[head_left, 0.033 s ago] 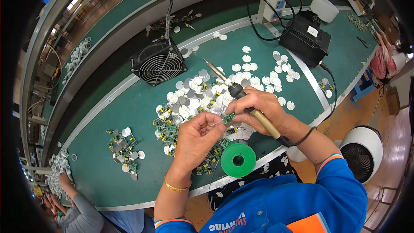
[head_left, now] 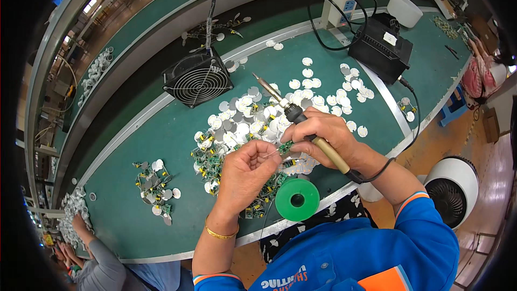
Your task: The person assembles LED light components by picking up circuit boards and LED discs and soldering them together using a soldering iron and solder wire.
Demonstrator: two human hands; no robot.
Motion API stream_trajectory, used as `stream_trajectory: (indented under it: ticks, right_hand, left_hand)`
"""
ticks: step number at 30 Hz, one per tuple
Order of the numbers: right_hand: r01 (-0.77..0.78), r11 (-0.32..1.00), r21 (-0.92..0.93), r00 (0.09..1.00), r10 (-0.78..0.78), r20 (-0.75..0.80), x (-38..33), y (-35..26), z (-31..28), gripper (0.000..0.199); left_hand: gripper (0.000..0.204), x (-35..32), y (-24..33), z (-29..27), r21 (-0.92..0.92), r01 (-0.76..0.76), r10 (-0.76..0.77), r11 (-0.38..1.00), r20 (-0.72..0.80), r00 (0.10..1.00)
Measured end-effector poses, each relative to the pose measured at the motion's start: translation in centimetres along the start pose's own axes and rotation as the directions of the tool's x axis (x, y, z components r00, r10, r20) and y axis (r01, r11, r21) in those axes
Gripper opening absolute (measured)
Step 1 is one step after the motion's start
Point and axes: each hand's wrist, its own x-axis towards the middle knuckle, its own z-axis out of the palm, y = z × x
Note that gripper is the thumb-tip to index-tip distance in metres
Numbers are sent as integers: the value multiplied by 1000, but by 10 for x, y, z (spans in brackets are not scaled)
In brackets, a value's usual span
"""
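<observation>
My right hand [head_left: 336,137] is closed around a soldering iron [head_left: 293,112], whose metal tip points up and left, away from the work. Between that hand's thumb and finger a small green circuit board [head_left: 286,147] is also pinched. My left hand [head_left: 242,175] is closed, thumb and fingertips pinching a thin silvery wire [head_left: 271,154] beside the board. Below the hands stands a green spool [head_left: 309,200], apparently of solder wire. Under and around the hands lie a heap of white discs [head_left: 231,137] and several loose circuit boards [head_left: 210,166] with yellow parts.
A black fan [head_left: 199,82] stands beyond the heap. A black box-shaped unit [head_left: 379,48] with a cable sits at the far right. A smaller pile of boards and discs [head_left: 153,188] lies left. Another person's arm [head_left: 99,253] reaches in at lower left. A white floor fan [head_left: 455,191] stands right.
</observation>
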Motion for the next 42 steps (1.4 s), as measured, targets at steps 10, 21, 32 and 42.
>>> stream_trajectory:
  ticks: [10, 21, 32, 42]
  right_hand:
    - [1, 998, -61, 992, 6, 124, 3, 1, -6, 31]
    - [39, 993, -112, 970, -11, 242, 16, -7, -12, 29]
    - [65, 989, -131, 959, -25, 284, 21, -8, -14, 27]
    - [77, 990, -114, 958, -41, 284, 18, -7, -19, 31]
  left_hand:
    - [11, -1, 3, 0, 104, 0, 1, 995, -6, 1000]
    - [17, -2, 4, -2, 87, 45, -44, 995, -9, 999]
    - [17, -1, 9, -2, -27, 156, -156, 987, -2, 988]
    - [18, 6, 16, 0, 110, 163, -169, 980, 43, 985]
